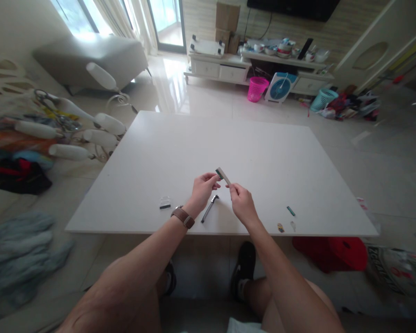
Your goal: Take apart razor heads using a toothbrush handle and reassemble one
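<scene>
My right hand [241, 201] is closed round the lower end of a slim grey-handled tool [224, 176] with a dark green edge at its upper end, which looks like a small brush. At that green edge, the fingertips of my left hand [205, 187] pinch together. A brown watch strap is on the left wrist. Beneath the hands lies a razor-like handle [210, 209] with a shiny head, dark toward its lower end. To the left is a small clear plastic piece with a dark strip [165, 206]. A short green strip [290, 211] lies to the right.
The white table [208, 138] reaches across in front of me. Near its front edge are a small brownish piece [280, 227] and a clear piece [293, 225]. A lamp with white shades [109, 124] stands by the left edge. A red object [333, 253] is below the right front.
</scene>
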`<state>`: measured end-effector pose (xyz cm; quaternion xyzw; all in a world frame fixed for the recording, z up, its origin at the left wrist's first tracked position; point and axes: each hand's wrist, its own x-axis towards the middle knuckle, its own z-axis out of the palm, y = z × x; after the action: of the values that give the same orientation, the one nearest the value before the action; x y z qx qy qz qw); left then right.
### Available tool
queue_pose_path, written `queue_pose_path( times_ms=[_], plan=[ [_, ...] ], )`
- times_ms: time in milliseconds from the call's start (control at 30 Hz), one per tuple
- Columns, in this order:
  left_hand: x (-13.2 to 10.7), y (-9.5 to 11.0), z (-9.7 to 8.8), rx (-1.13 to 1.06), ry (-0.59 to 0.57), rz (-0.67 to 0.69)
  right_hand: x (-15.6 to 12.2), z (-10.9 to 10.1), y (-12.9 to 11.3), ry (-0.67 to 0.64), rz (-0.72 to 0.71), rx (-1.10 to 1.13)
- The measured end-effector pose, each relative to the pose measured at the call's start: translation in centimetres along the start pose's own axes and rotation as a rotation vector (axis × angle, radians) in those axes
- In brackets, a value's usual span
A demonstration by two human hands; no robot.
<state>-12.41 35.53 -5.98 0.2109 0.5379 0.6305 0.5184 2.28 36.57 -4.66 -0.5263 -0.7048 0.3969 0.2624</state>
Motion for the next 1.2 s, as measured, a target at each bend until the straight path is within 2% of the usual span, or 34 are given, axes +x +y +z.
queue_pose_path(
  times_ms=[267,433,700,1200],
  plan=[
    [0.1,0.6,-0.6,-0.112,0.104,-0.001,-0.5,0.0,0.3,-0.054,0.021,-0.025],
    [0.3,0.9,-0.9,-0.109,0.119,0.013,-0.8,-0.1,0.2,-0.018,-0.003,-0.053],
    [0.2,0.7,-0.6,-0.032,0.073,0.046,-0.4,0.1,0.1,-0.019,-0.008,-0.027],
    [-1.6,0.7,0.4,0.147,-0.058,0.070,-0.9,-0.2,0.0,0.056,-0.027,0.016]
  ],
)
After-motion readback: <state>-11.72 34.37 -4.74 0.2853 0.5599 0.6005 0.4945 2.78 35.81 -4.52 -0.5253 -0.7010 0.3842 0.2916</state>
